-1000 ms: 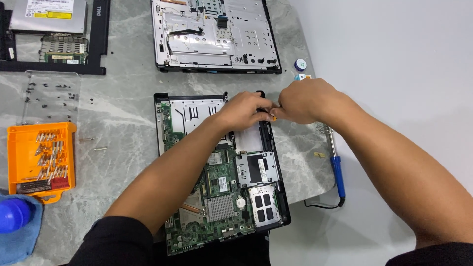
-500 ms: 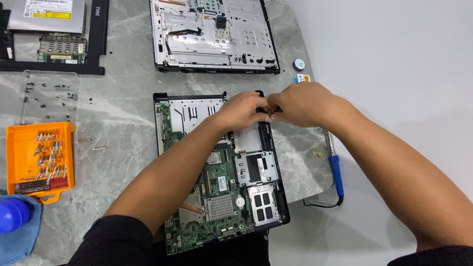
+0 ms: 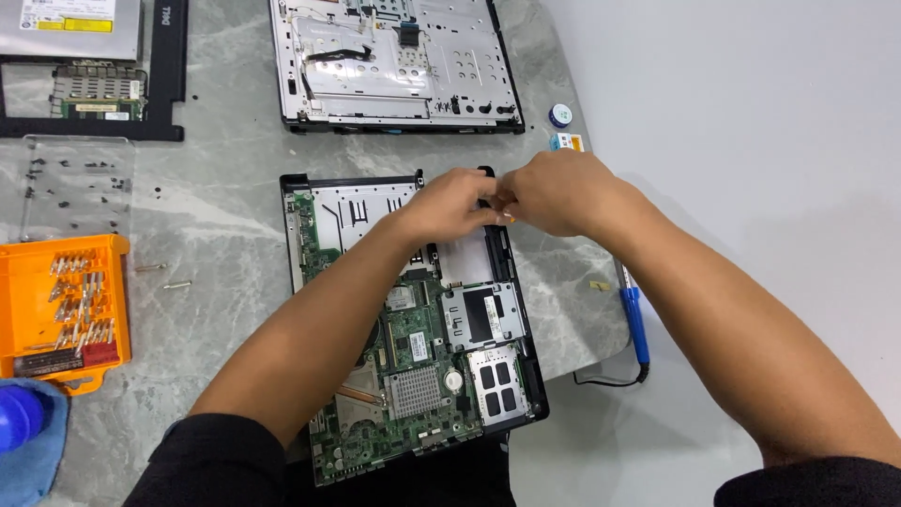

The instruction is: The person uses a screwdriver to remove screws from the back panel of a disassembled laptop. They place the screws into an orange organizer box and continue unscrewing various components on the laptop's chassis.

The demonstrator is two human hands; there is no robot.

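- Nearest me, the opened laptop base (image 3: 413,357) lies flat on the grey marble table (image 3: 225,235), its green circuit board (image 3: 413,376) bare. I judge that board stiff but fragile, so I'd take hold only by the black plastic frame.
- To the near left sits an orange bit tray (image 3: 61,310); to the right a blue-handled soldering iron (image 3: 633,314) lies at the table's edge.
- At the base's far right corner, my left hand (image 3: 450,202) and right hand (image 3: 554,192) meet, fingers pinched together on something small there; what it is, I cannot tell.
- Farther off lies a second laptop chassis (image 3: 394,61), light and thin by my guess.
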